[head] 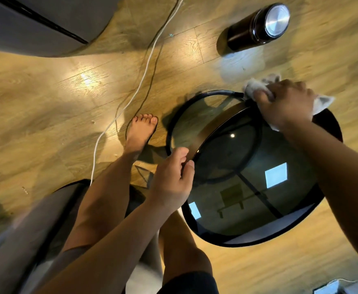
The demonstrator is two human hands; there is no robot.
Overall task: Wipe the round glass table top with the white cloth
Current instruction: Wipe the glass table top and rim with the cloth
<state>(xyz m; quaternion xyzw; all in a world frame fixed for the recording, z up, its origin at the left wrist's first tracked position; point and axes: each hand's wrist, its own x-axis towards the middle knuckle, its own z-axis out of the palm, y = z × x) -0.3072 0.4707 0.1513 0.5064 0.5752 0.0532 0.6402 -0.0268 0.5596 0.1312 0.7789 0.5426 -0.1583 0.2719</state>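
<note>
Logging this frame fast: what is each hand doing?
Left hand: loosely curled at the round glass table top's black rim, holding nothing.
Right hand: closed on the white cloth.

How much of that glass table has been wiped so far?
Hard to tell what is already clean: the glass table top shows only reflections. In hand: the right hand presses the white cloth at the far rim; the left hand steadies the near edge.

My right hand point(286, 102) presses the white cloth point(258, 85) at the glass top point(248, 187)'s twelve o'clock rim; my left hand point(174, 175) rests at its nine o'clock edge. Between them the glass lies bare toward six o'clock. A dark cylinder point(256, 26) stands on the floor beyond twelve, well apart.
</note>
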